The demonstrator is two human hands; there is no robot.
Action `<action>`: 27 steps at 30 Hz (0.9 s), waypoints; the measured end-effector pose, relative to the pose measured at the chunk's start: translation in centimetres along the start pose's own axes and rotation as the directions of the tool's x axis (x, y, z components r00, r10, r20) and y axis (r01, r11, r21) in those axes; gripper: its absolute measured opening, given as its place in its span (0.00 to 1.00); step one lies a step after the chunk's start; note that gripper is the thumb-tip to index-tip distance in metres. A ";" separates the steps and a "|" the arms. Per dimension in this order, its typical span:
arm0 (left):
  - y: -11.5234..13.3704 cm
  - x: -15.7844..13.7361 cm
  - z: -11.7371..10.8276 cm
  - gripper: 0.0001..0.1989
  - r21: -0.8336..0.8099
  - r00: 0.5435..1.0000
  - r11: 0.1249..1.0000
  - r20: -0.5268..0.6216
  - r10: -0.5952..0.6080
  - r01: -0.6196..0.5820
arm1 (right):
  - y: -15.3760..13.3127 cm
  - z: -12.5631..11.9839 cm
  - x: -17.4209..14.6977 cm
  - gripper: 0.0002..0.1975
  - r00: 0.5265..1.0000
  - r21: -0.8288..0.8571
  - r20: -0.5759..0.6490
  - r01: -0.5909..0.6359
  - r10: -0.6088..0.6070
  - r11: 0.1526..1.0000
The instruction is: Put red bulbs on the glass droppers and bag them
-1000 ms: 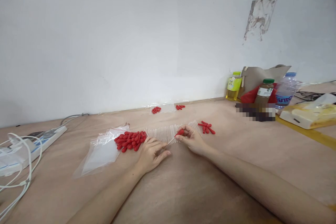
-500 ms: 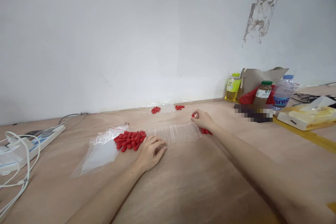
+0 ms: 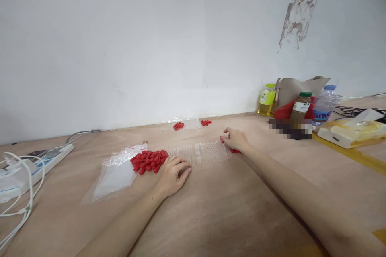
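Note:
A row of thin clear tubes (image 3: 199, 152) lies side by side on the brown tabletop between my hands. My left hand (image 3: 173, 174) rests at the left end of the row, its fingers loosely stretched and lying on the surface, holding nothing. Its fingertips are near a pile of red rubber bulbs (image 3: 147, 161). At the right end of the row, my right hand (image 3: 235, 139) pinches a red rubber bulb (image 3: 222, 139) at the far ends of the tubes; the fingers partly hide it. More red bulbs (image 3: 237, 151) lie beneath this hand, mostly covered.
Clear plastic bags (image 3: 113, 178) lie left of the pile. By the wall is a bag with red bulbs (image 3: 178, 125), with another small group (image 3: 206, 123) beside it. A power strip (image 3: 56, 160) with cables is at left; bottles (image 3: 301, 106) and a tissue pack (image 3: 351, 132) stand right.
My right hand has shifted slightly, bringing the pinched red bulb down to the far ends of the rightmost tubes. My left hand has stayed in place.

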State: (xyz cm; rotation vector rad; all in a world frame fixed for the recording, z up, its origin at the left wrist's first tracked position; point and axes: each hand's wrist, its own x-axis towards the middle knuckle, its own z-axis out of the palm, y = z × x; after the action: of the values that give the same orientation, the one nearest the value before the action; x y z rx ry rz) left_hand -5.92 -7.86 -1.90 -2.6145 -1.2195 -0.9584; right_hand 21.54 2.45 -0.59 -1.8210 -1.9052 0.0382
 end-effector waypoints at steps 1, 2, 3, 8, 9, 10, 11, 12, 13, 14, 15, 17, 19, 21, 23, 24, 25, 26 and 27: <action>0.0 0.0 0.0 0.08 -0.001 1.000 1.000 -0.005 0.005 -0.005 | 0.5 -0.4 0.0 0.14 1.000 0.012 -0.003 -0.020 0.020 1.000; 0.0 0.0 0.0 0.08 -0.001 1.000 1.000 -0.007 0.009 -0.009 | 1.0 -0.8 -0.1 0.12 0.999 0.024 -0.005 -0.042 0.042 0.999; 0.0 0.0 0.0 0.08 -0.001 1.000 1.000 -0.008 0.011 -0.011 | 1.5 -1.1 -0.2 0.10 0.998 0.038 0.000 -0.061 0.061 0.997; 0.1 0.1 0.0 0.07 -0.009 1.000 1.000 0.003 0.015 -0.015 | 3.4 -1.6 -1.0 0.12 0.980 0.158 0.188 -0.102 0.072 0.982; 0.2 0.1 0.0 0.07 -0.008 1.000 1.000 0.008 0.012 -0.012 | 3.5 -1.5 -1.1 0.13 0.978 0.166 0.199 -0.097 0.063 0.981; 0.2 0.2 0.0 0.06 -0.006 1.000 1.000 0.013 0.007 -0.007 | 3.4 -1.3 -1.2 0.13 0.980 0.161 0.191 -0.090 0.059 0.983; 0.3 0.2 -0.1 0.06 -0.003 1.000 1.000 0.019 0.002 -0.002 | 3.3 -1.2 -1.3 0.13 0.983 0.147 0.174 -0.085 0.058 0.986; 0.3 0.2 -0.1 0.06 0.001 1.000 1.000 0.025 -0.003 0.003 | 3.2 -1.1 -1.3 0.13 0.985 0.127 0.159 -0.083 0.063 0.988; 0.4 0.2 -0.1 0.05 0.008 1.000 1.000 0.029 -0.009 0.009 | 3.0 -0.9 -1.3 0.12 0.987 0.109 0.150 -0.081 0.064 0.991; 0.4 0.2 -0.1 0.05 0.015 0.999 1.000 0.029 -0.014 0.013 | 2.8 -0.8 -1.3 0.12 0.988 0.095 0.144 -0.074 0.059 0.993; 0.5 0.2 -0.1 0.06 0.024 0.999 1.000 0.029 -0.021 0.020 | 2.6 -0.7 -1.3 0.11 0.989 0.085 0.139 -0.067 0.055 0.994; 0.5 0.1 -0.1 0.07 0.045 0.999 0.998 0.026 -0.041 0.040 | 2.4 -0.5 -1.2 0.11 0.991 0.074 0.121 -0.061 0.051 0.995; 0.5 0.1 -0.1 0.08 0.064 0.998 0.996 0.019 -0.063 0.062 | 2.3 -0.4 -1.2 0.10 0.993 0.071 0.107 -0.060 0.052 0.996; 0.5 0.3 -0.1 0.09 0.084 0.996 0.993 0.000 -0.088 0.088 | 2.3 -0.3 -1.1 0.10 0.993 0.084 0.103 -0.065 0.056 0.994; 0.6 0.9 0.1 0.08 0.119 0.990 0.983 -0.031 -0.139 0.142 | 2.3 -0.3 -1.1 0.10 0.993 0.106 0.100 -0.071 0.060 0.992; 0.7 1.4 0.3 0.08 0.147 0.983 0.972 -0.039 -0.180 0.184 | 2.3 -0.4 -1.0 0.10 0.993 0.118 0.095 -0.074 0.063 0.990; 0.8 2.0 0.6 0.08 0.184 0.971 0.953 -0.038 -0.237 0.240 | 2.4 -0.4 -1.0 0.10 0.994 0.129 0.087 -0.077 0.066 0.989; 0.9 2.8 0.9 0.08 0.226 0.953 0.927 -0.031 -0.301 0.300 | 2.3 -0.4 -1.0 0.10 0.995 0.138 0.072 -0.080 0.071 0.987; 1.0 3.6 1.3 0.09 0.271 0.930 0.894 -0.014 -0.368 0.357 | 2.3 -0.5 -1.0 0.10 0.996 0.144 0.050 -0.080 0.074 0.986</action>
State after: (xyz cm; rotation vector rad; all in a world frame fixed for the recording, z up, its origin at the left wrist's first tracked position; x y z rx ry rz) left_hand -2.79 -5.76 -0.64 -2.2472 -1.7546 -0.7254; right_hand 23.86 1.58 -1.33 -1.8077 -1.8105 0.2397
